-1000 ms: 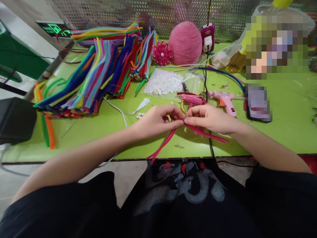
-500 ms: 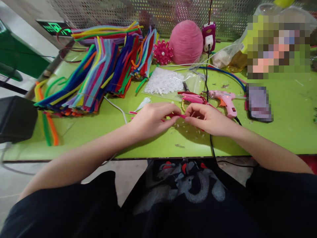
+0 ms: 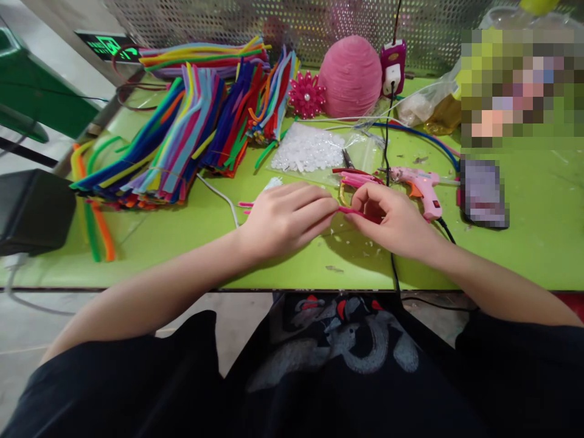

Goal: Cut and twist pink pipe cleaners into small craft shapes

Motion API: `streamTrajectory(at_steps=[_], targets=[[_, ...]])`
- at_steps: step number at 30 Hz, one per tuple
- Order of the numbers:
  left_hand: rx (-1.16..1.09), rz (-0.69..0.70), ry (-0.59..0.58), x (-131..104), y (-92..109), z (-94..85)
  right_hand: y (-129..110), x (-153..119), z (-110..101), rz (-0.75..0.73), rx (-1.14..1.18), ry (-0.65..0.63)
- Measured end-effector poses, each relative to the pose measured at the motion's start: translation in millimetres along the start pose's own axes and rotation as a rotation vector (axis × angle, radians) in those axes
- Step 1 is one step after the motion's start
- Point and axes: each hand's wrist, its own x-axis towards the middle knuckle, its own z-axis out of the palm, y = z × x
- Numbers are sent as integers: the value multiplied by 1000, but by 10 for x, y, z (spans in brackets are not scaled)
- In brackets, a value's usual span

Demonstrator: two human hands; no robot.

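Observation:
Between my two hands runs a pink pipe cleaner [image 3: 345,210], low over the green table. My left hand [image 3: 292,219], back upward, is closed on one part of it, and its fingertips hide that part. Thumb and fingers of my right hand [image 3: 387,218] pinch it just to the right, leaving a short length showing. Pink ends [image 3: 247,205] stick out left of my left hand. Just behind my hands lie a bundle of short pink pieces [image 3: 360,179] and a bent yellow piece [image 3: 343,193]. A pink glue gun [image 3: 422,190] rests beyond my right hand.
Bundles of coloured pipe cleaners [image 3: 177,140] lie at left, near a black box [image 3: 36,210]. Behind stand a pink ball [image 3: 350,78], a pink flower [image 3: 307,95] and a bag of white pieces [image 3: 308,148]. A black cable [image 3: 395,274] crosses the table edge; a phone-like object [image 3: 483,193] lies right.
My left hand has rolled over so its fingers now cover the thumb. My right hand has shifted slightly right, still pinching the pink pipe cleaner. The whole view has moved a little.

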Motion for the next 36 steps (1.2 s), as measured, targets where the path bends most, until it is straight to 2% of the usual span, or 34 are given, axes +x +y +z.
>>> streamTrajectory(at_steps=[2, 6, 8, 11, 14, 16, 17, 21, 23, 26, 31, 36], targets=[[36, 24, -4, -6, 5, -17, 7, -7, 15, -103, -69, 47], [106, 54, -11, 2, 32, -47, 35, -24, 29, -404, -299, 159], [115, 68, 8, 14, 45, -56, 50, -34, 34, -493, -411, 182], [120, 83, 36, 26, 52, -56, 66, -41, 49, -508, -499, 182], [165, 131, 71, 27, 42, -46, 56, -37, 61, -483, -423, 170], [210, 176, 87, 32, 34, -47, 23, -29, 55, -408, -283, 135], [232, 202, 88, 37, 30, -52, -2, -21, 46, -323, -185, 102], [313, 335, 152, 80, 22, -89, -103, 30, -13, 184, 307, -147], [332, 383, 190, 102, 23, -108, -129, 62, -38, 324, 492, -257], [332, 417, 208, 121, 24, -125, -125, 96, -56, 410, 646, -345], [304, 434, 236, 121, 17, -122, -100, 100, -70, 493, 774, -358], [285, 418, 239, 113, 17, -104, -118, 92, -90, 448, 741, -350]])
